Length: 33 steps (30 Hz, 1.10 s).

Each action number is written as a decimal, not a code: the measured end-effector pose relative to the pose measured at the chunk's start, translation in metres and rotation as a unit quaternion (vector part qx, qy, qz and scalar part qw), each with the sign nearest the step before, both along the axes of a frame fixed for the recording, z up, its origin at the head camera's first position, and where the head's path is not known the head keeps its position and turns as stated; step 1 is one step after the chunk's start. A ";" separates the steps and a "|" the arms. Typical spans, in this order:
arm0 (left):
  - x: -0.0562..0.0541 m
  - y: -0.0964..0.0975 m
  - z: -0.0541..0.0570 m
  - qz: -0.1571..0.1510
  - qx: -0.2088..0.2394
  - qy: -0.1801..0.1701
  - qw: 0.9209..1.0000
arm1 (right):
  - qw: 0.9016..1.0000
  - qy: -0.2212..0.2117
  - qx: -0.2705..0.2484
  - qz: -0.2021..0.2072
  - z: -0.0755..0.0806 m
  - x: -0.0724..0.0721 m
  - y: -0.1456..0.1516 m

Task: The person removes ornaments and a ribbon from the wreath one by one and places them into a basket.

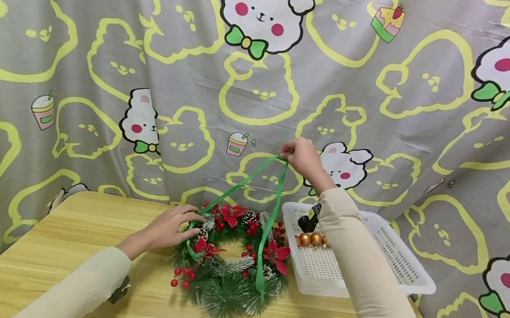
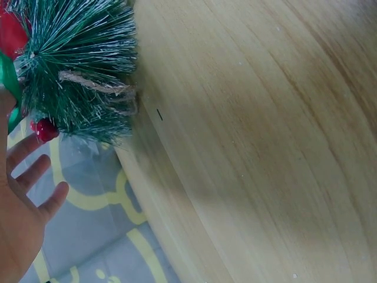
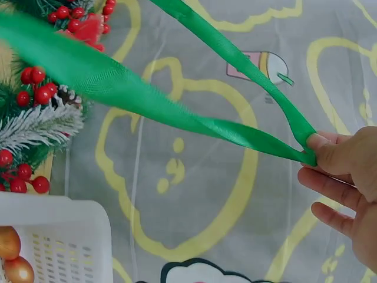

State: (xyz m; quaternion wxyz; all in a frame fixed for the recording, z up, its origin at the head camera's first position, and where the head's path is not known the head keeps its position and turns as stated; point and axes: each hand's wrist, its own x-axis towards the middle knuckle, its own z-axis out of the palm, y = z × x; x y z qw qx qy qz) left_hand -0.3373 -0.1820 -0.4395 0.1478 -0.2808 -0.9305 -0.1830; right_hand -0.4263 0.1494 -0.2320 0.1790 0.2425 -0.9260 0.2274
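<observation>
My right hand point(image 1: 301, 157) is raised above the wreath, thumb and fingertips pinching the top of a green ribbon point(image 3: 235, 132). Two lengths of ribbon slope down from the pinch to the wreath's left and right sides. Flat on the table lies the wreath point(image 1: 229, 291), green with red berries, red flowers, pine cones and frosted sprigs. At its upper left rests my left hand point(image 1: 167, 227), thumb and fingers spread close beside the ribbon. The left wrist view shows several of its fingers point(image 2: 35, 171) extended near a red berry point(image 2: 45, 131); the thumb side is cut off.
A white plastic basket point(image 1: 317, 287) stands right of the wreath, holding copper-coloured balls point(image 1: 311, 239) and a black object point(image 1: 309, 220); my right forearm crosses over it. Behind the wooden table point(image 1: 95, 213) hangs a grey patterned curtain point(image 1: 186, 89).
</observation>
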 end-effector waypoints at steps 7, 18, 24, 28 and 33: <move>0.000 0.001 0.000 0.002 0.001 -0.003 1.000 | 0.999 -0.006 -0.042 -0.012 0.003 -0.002 0.024; -0.002 -0.001 -0.002 -0.004 0.004 0.002 1.000 | 0.991 -0.028 -0.128 -0.036 0.007 0.000 0.081; -0.002 0.000 -0.002 -0.002 0.009 -0.007 1.000 | 0.985 -0.021 -0.166 -0.041 0.001 0.004 0.110; -0.002 0.001 -0.001 -0.002 0.008 -0.010 1.000 | 0.978 -0.009 -0.206 -0.029 -0.003 0.004 0.127; -0.003 0.000 -0.001 -0.003 0.002 -0.010 1.000 | 0.967 -0.002 -0.254 -0.029 -0.004 0.006 0.146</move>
